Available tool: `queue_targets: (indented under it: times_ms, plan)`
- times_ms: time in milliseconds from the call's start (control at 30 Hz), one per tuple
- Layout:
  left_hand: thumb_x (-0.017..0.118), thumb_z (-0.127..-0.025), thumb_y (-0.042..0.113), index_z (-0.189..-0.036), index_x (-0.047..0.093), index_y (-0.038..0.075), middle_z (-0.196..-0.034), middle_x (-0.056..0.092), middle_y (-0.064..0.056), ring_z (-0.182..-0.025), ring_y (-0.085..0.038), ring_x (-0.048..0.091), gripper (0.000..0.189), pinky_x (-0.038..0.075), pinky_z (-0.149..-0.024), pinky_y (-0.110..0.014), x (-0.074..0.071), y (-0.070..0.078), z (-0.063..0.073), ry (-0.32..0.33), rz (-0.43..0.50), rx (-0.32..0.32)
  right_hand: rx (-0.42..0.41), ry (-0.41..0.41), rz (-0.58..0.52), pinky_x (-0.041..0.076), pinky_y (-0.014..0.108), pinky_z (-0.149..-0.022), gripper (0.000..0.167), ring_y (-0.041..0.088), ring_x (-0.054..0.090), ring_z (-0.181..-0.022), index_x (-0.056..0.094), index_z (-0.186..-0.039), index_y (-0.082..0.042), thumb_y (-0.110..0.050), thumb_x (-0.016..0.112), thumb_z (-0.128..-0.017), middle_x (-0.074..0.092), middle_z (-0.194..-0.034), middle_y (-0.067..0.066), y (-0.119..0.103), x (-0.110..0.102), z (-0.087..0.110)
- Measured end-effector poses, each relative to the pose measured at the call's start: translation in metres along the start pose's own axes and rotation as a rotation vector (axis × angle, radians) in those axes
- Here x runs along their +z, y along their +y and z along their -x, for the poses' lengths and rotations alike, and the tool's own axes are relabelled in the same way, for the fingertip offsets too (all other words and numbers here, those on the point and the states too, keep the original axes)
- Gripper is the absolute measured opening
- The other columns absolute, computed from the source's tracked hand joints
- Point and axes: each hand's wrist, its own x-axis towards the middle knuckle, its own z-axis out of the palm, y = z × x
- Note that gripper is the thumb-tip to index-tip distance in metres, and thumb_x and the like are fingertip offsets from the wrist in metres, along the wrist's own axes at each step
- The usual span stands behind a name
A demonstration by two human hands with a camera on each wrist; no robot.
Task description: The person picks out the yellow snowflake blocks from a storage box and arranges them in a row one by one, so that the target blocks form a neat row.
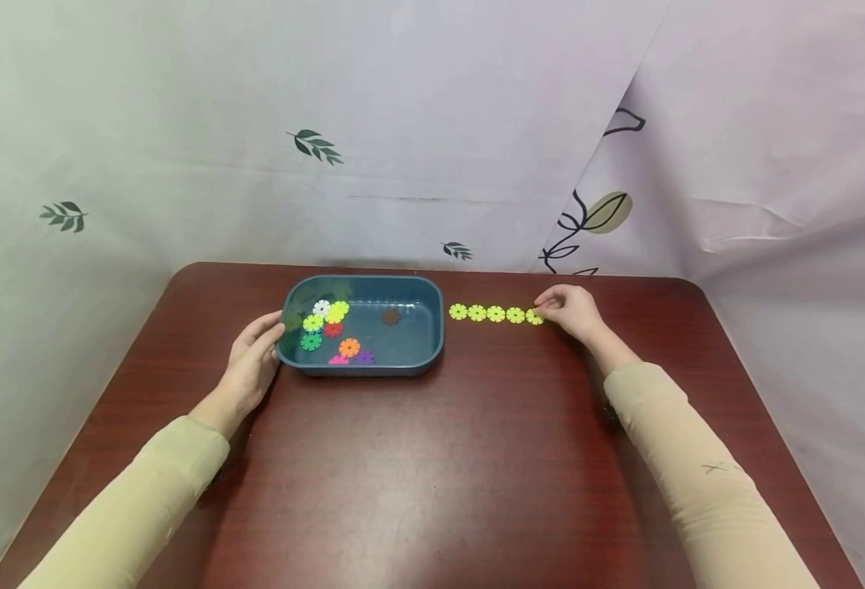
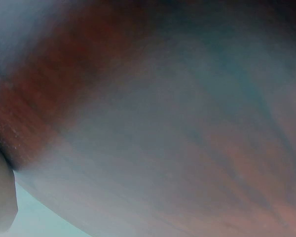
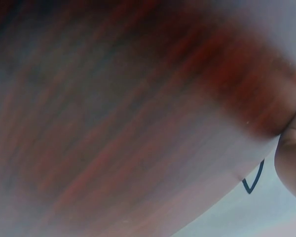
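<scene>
My left hand [image 1: 252, 364] holds the left end of a dark blue plastic tray [image 1: 362, 370], thumb at the rim. Inside lie several flower-shaped plastic discs, among them an orange disc [image 1: 349, 348], a green disc [image 1: 311, 341], a white disc [image 1: 322, 308] and a brown disc [image 1: 390, 316]. Right of the tray, several yellow discs [image 1: 496, 313] form a straight row. At the row's right end, my right hand [image 1: 570, 311] pinches the last yellow disc [image 1: 533, 317], partly hidden by the fingertips. Both wrist views show mostly blurred tabletop, with a bit of each hand at the edge.
A reddish-brown wooden table [image 1: 403, 474] carries everything. Its far edge meets a pale cloth backdrop [image 1: 403, 164] printed with leaves, and more cloth hangs at both sides. The tray's right wall stands close to the row's left end.
</scene>
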Motion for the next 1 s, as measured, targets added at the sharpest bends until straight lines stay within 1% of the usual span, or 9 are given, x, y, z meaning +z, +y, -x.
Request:
queue_targets:
  times_ms: [167, 333, 433, 567, 833, 1000]
  plan:
    - [0.057, -0.110, 0.009, -0.124, 0.068, 0.016, -0.122, 0.070, 0.007, -0.106, -0.006, 0.067, 0.019, 0.055, -0.092, -0.017, 0.000, 0.000, 0.000, 0.001, -0.002, -0.005, 0.010, -0.002, -0.016, 0.049, 0.014, -0.072, 0.019, -0.001, 0.062, -0.074, 0.077, -0.107, 0.004, -0.012, 0.079, -0.096, 0.078, -0.102, 0.023, 0.001, -0.002, 0.000]
    - [0.057, -0.110, 0.009, -0.123, 0.069, 0.016, -0.121, 0.070, 0.008, -0.108, -0.007, 0.066, 0.019, 0.054, -0.093, -0.017, 0.001, 0.001, -0.001, 0.002, -0.004, -0.004, 0.044, -0.021, -0.074, 0.050, 0.013, -0.072, 0.023, -0.005, 0.063, -0.074, 0.077, -0.111, 0.005, -0.012, 0.079, -0.096, 0.079, -0.105, 0.023, -0.002, -0.005, 0.001]
    - [0.058, -0.109, 0.010, -0.121, 0.070, 0.017, -0.119, 0.071, 0.008, -0.107, -0.007, 0.067, 0.018, 0.054, -0.092, -0.017, 0.002, 0.001, -0.001, 0.003, 0.000, -0.004, 0.064, -0.037, -0.095, 0.050, 0.014, -0.072, 0.025, -0.003, 0.064, -0.076, 0.076, -0.113, 0.006, -0.013, 0.078, -0.097, 0.079, -0.107, 0.023, -0.002, -0.007, 0.001]
    - [0.059, -0.109, 0.010, -0.120, 0.070, 0.018, -0.118, 0.071, 0.008, -0.106, -0.007, 0.067, 0.017, 0.054, -0.093, -0.017, 0.003, 0.001, -0.001, 0.004, -0.010, -0.004, 0.078, -0.058, -0.086, 0.051, 0.015, -0.073, 0.025, 0.000, 0.064, -0.077, 0.076, -0.115, 0.005, -0.015, 0.076, -0.099, 0.078, -0.108, 0.023, -0.003, -0.008, 0.000]
    - [0.058, -0.109, 0.009, -0.120, 0.070, 0.018, -0.118, 0.071, 0.008, -0.105, -0.007, 0.067, 0.019, 0.054, -0.091, -0.018, 0.000, 0.000, 0.000, 0.013, 0.007, 0.005, 0.064, -0.071, -0.078, 0.051, 0.017, -0.073, 0.022, 0.001, 0.064, -0.075, 0.077, -0.113, 0.004, -0.013, 0.074, -0.099, 0.079, -0.100, 0.017, -0.014, -0.005, -0.007]
    - [0.058, -0.109, 0.010, -0.120, 0.070, 0.018, -0.117, 0.072, 0.008, -0.105, -0.006, 0.067, 0.018, 0.055, -0.091, -0.017, -0.001, 0.001, 0.001, 0.004, 0.004, 0.010, 0.035, -0.057, -0.074, 0.052, 0.017, -0.071, 0.023, 0.000, 0.064, -0.074, 0.076, -0.113, 0.005, -0.013, 0.074, -0.099, 0.079, -0.104, 0.020, -0.026, 0.000, -0.012]
